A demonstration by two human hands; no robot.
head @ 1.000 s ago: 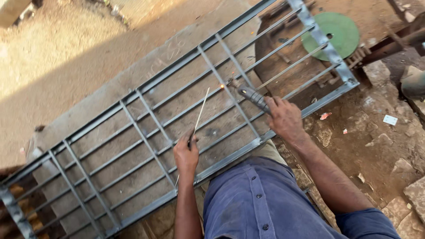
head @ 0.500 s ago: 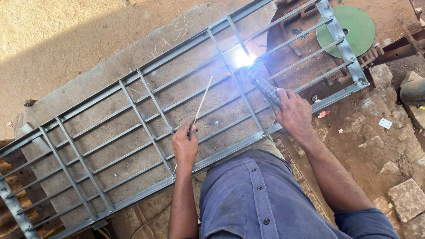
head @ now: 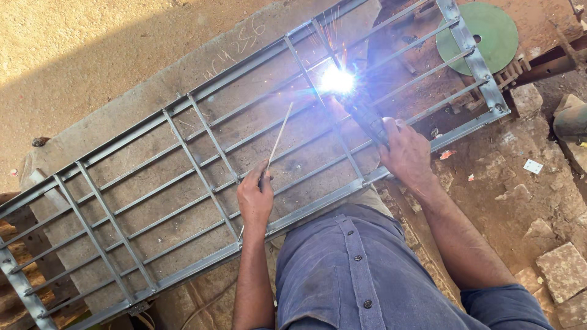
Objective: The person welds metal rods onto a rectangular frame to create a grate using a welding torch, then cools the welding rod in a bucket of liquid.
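Head view: you are crouching over a steel grille (head: pixel 183 183).
Right hand (head: pixel 406 153): gripping an electrode holder (head: pixel 367 116), probably arcing against a bar.
Left hand (head: pixel 255 198): pinching a spare welding rod (head: pixel 278 137).

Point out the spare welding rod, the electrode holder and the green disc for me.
spare welding rod (head: pixel 280 133): head view, mid-length of the thin pale rod above the left hand.
electrode holder (head: pixel 365 117): head view, dark body ahead of the right hand.
green disc (head: pixel 492 27): head view, flat green face.

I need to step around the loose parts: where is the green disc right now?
In the head view the green disc lies on the ground at upper right, just past the far end of the metal grille, beyond the right hand.
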